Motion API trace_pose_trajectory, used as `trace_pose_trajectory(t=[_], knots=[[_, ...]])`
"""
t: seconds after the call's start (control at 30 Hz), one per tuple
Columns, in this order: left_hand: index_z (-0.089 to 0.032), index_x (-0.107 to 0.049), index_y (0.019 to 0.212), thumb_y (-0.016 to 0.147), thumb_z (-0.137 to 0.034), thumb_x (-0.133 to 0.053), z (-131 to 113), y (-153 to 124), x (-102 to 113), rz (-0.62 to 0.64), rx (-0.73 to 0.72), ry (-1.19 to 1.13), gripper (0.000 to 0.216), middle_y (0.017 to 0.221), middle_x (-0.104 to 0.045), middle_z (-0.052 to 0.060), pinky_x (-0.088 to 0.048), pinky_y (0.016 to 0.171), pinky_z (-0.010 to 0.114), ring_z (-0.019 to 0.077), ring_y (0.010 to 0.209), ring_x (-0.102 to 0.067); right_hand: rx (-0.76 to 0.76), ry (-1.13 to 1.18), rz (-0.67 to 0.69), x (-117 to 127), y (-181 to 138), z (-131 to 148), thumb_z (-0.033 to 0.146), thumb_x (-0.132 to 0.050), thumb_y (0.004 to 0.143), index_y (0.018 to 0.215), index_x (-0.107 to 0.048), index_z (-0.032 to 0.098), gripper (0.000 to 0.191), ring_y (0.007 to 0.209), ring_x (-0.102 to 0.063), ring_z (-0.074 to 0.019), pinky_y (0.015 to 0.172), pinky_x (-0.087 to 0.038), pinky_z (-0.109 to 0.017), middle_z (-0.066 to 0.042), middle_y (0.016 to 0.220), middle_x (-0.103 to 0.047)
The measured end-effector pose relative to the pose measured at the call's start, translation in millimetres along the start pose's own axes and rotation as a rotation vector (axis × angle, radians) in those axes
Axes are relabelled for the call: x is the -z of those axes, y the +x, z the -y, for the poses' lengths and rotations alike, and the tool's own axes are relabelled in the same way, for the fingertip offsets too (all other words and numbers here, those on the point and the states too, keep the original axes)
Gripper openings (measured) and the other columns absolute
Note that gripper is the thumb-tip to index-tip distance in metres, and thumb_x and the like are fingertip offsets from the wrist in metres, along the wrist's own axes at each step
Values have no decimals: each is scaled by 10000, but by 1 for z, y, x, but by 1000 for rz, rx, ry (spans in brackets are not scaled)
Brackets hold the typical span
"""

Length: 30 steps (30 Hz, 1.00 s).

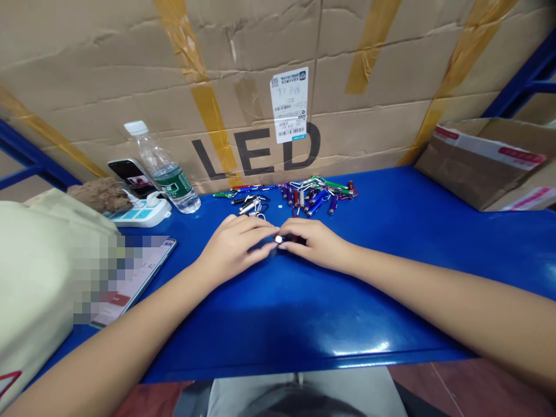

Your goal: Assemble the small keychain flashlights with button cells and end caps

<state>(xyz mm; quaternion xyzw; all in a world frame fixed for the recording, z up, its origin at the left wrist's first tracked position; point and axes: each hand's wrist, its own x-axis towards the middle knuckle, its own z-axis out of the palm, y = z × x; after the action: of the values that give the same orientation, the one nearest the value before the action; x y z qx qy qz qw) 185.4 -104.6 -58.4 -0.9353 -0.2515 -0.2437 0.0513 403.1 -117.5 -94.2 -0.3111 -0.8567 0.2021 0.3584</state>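
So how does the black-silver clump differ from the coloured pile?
The black-silver clump has fewer tubes than the coloured pile. The pile shows purple, blue and red; the clump doesn't. The clump lies beyond the left hand, the pile beyond the right hand. Both rest on the table.

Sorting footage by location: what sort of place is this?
Probably a small workshop or packing station: a blue table, a pile of small coloured tubes with clips, and taped cardboard printed LED behind.
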Motion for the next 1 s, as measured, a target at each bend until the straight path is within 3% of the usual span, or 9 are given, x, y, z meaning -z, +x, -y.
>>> trace_pose_trajectory(t=[0.2,0.43,0.57,0.7,0.83,0.93,1.0], knots=[[-254,-650,1096,910,-293,-455,4,-4,27,149,-15,7,273,1006,-674,44,-440,819,277,162,917,-612,-15,-1,15,1,0,0,191,-560,870,1002,-628,177,149,889,-602,-151,825,-475,-297,-59,955,-650],[-256,-613,1154,898,-229,-425,-8,-2,15,257,-76,111,318,990,-657,58,-429,769,276,163,888,-609,-20,-23,6,1,0,-1,179,-547,868,984,-632,181,144,912,-601,-163,836,-474,-318,-61,951,-651],[-247,-607,1112,888,-257,-433,-8,0,23,314,44,56,284,974,-663,45,-439,756,272,170,866,-613,-16,-22,10,1,0,0,187,-545,872,997,-633,182,153,911,-600,-163,833,-475,-315,-61,955,-651],[-240,-642,911,797,-413,-580,7,-12,44,515,252,-83,217,836,-668,9,-435,592,237,157,685,-609,-33,-16,7,1,0,1,202,-544,878,1025,-632,186,172,934,-601,-165,857,-466,-321,-60,986,-654],[-231,-644,750,716,-411,-665,25,-28,51,678,322,-155,184,738,-669,-7,-400,503,215,143,595,-594,-51,-20,12,1,0,0,222,-545,881,1035,-632,196,178,927,-599,-164,849,-469,-321,-55,995,-651],[-225,-653,714,775,-390,-605,29,-27,44,681,303,-217,182,697,-675,-9,-416,523,205,134,594,-603,-40,-34,11,0,0,0,229,-540,886,1037,-629,194,179,923,-595,-164,843,-467,-318,-57,991,-651],[-218,-667,762,804,-396,-575,25,-21,37,588,305,-251,205,730,-690,0,-448,565,210,137,627,-618,-21,-63,16,0,0,0,228,-531,892,1034,-627,194,174,934,-587,-172,854,-457,-326,-59,992,-654]])
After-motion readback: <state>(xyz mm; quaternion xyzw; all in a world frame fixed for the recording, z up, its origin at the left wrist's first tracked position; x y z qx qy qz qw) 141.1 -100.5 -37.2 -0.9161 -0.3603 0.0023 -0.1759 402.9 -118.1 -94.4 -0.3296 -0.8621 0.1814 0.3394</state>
